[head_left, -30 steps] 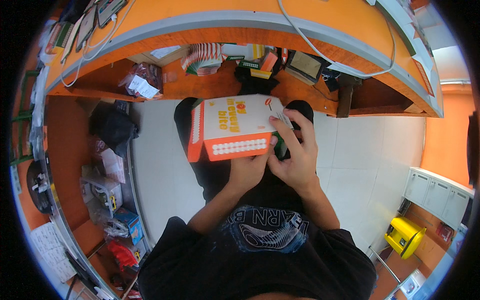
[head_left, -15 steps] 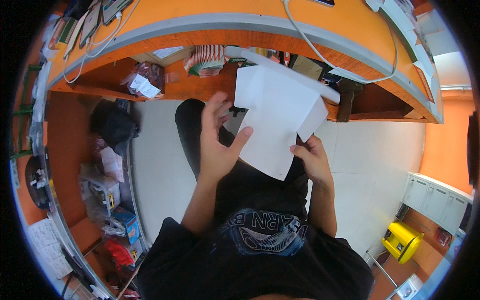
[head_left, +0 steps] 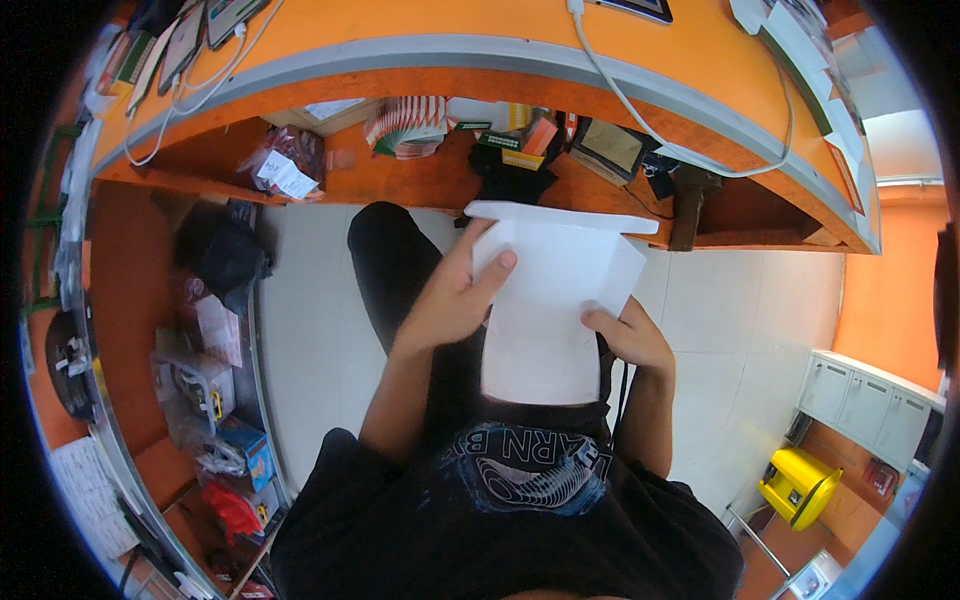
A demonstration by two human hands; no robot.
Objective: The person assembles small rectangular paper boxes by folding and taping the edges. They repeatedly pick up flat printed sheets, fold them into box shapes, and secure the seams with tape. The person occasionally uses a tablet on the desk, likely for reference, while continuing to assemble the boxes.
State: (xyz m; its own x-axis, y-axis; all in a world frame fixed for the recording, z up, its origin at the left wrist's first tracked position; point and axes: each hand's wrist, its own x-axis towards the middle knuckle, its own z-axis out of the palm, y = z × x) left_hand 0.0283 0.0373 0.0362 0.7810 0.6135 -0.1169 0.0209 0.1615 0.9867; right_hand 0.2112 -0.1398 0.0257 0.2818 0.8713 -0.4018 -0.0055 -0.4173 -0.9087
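A person (head_left: 400, 530) in black holds an open white carton (head_left: 545, 310): left grip (head_left: 455, 298) pinching its ten o'clock edge, right grip (head_left: 635, 338) its three o'clock. I see an orange table (head_left: 420, 20) stretching across twelve and a bright yellow object (head_left: 795, 490) at four.

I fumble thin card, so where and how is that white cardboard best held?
Probably its two side edges, one hand from the left, one from the right, thumbs on top. The white cardboard is a broad, thin sheet with flaps toward its far end, so edges suit pinching. The left hand and right hand do so.
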